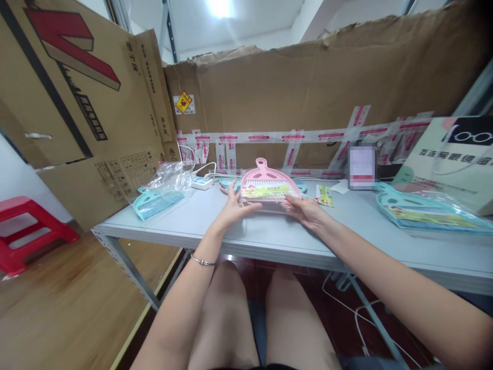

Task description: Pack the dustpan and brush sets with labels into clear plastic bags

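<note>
A pink dustpan with a white-bristled brush nested in it stands tilted up above the table, its looped handle at the top. A yellow-green printed card lies across its front under clear plastic. My right hand pinches the lower right edge of the dustpan. My left hand is at the lower left side, thumb and fingers spread apart; whether it touches the plastic I cannot tell. Behind the pink one, parts of blue dustpans show on the table.
On the grey table, a bagged blue dustpan lies left and another turquoise dustpan right. A printed card, a white power strip and a phone-like screen are at the back. Cardboard walls the rear; a red stool stands left.
</note>
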### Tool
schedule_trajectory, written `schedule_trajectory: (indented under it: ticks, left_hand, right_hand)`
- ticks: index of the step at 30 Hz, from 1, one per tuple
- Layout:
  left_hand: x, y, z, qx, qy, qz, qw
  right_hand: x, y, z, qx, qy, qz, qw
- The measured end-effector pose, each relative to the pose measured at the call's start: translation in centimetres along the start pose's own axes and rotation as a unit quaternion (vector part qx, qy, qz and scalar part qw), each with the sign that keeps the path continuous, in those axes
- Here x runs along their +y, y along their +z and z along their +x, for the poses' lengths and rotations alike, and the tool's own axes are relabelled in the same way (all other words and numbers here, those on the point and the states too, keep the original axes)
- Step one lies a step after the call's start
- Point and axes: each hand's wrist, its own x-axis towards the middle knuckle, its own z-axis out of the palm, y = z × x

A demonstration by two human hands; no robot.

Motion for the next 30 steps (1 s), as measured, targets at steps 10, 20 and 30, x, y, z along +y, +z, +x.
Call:
schedule_trajectory:
  ticks: [10, 20, 30]
  left_hand:
    - [-0.8, -0.2, 0.6, -0.002, 0.106, 0.133, 0.985]
    - [-0.7, -0.2, 0.7, 0.098, 0.138, 0.105, 0.98]
    - [-0.1, -0.3, 0.7, 0.157, 0.15, 0.04, 0.975]
  right_hand:
    - [-0.6, 0.3, -0.6, 0.023, 0.055, 0.019, 0.998]
    - [-0.5, 0.8, -1.4, 0.0, -0.03, 0.065, 0.997]
    - [0.4, 0.7, -1.6, -0.139, -0.238, -0.116, 0.954]
